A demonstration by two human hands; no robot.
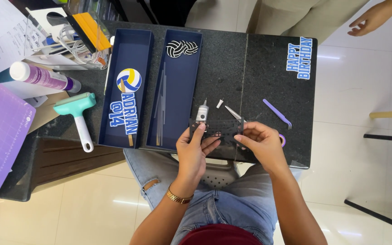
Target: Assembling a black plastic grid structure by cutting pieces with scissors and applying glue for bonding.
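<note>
Black cutout [217,127] (both hands [195,152])

a blue-and-white cut-out sign [300,57] lay at the table's far right corner, another blue sign [124,114] under a volleyball shape lay in the left tray [145,81], and a purple-labelled bottle [41,76] lay far left.

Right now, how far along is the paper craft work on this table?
Done: a finished volleyball topper lies in the left blue tray, and a blue paper banner lies on the table. In hand: left hand and right hand hold a black cutout strip. Left: the black-and-white balls lie loose in the right tray.
</note>
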